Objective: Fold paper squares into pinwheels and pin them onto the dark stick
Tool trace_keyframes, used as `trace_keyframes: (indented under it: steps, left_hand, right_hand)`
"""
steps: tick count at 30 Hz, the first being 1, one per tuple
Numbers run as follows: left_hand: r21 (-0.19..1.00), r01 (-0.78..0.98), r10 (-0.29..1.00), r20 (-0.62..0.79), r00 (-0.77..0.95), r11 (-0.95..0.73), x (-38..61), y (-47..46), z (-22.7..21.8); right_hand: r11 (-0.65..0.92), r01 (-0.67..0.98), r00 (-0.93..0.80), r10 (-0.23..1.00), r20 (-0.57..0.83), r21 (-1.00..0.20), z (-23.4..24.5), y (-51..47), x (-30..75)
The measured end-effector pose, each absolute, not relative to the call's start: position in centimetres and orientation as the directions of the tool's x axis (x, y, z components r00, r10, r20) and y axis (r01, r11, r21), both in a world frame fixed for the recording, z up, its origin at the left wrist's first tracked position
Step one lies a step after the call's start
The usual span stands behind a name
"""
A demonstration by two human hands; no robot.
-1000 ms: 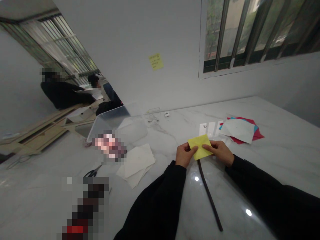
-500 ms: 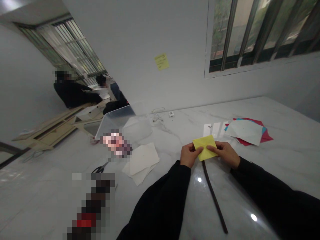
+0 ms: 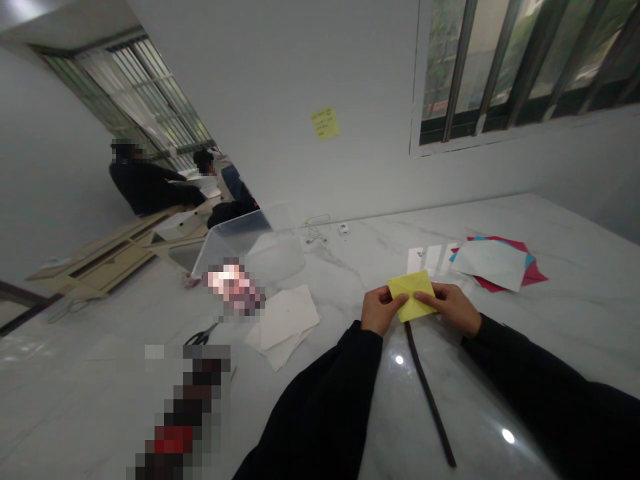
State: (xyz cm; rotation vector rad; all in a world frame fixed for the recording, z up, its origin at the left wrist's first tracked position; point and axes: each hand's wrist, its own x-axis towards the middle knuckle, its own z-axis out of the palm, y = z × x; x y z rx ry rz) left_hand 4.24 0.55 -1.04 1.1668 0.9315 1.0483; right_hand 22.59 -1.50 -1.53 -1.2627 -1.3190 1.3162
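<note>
Between both hands is a small square of yellow folded paper (image 3: 411,287) with crease lines on its face. My left hand (image 3: 379,309) pinches its left side, thumb on top. My right hand (image 3: 456,307) grips the right side the same way, its thumb tip near the middle. The fingers behind the paper are hidden. A thin dark brown stick (image 3: 429,393) lies on the marble-patterned table below, its upper end by the paper's lower edge; whether they touch I cannot tell.
Off-white sheets (image 3: 289,317) lie left of my hands, with black-handled scissors (image 3: 201,335) and a clear plastic bin (image 3: 240,233) beyond. Red, blue and white papers (image 3: 495,263) are stacked at right. A yellow note (image 3: 325,124) sticks to the wall. Two people sit far left.
Almost nothing differs. Both hands keep the same grip on the yellow paper; the whole view has shifted very slightly.
</note>
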Motion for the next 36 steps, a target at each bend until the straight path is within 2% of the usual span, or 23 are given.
trace_keyframes:
  steps: [12,25,31,36]
  left_hand:
    - [0.987,-0.136,0.965,-0.05,0.256,0.087,4.21,0.7,-1.37]
    - [0.989,-0.112,0.959,-0.063,0.277,0.097,4.27,0.73,-1.7]
    - [0.997,-0.067,0.984,-0.012,0.18,0.024,4.11,1.02,-1.69]
    - [0.994,-0.111,0.996,0.0,0.091,0.011,3.97,1.45,-1.8]
  right_hand:
    - [-0.078,0.156,-0.14,0.985,-0.101,-0.985,-1.47,-1.47,22.93]
    - [-0.115,0.134,-0.152,0.979,-0.136,-0.984,-1.24,-1.58,22.89]
    - [-0.065,0.191,-0.168,0.981,-0.098,-0.979,-1.32,-1.52,22.72]
    - [-0.033,0.218,-0.167,0.983,-0.07,-0.975,-1.04,-1.7,22.61]
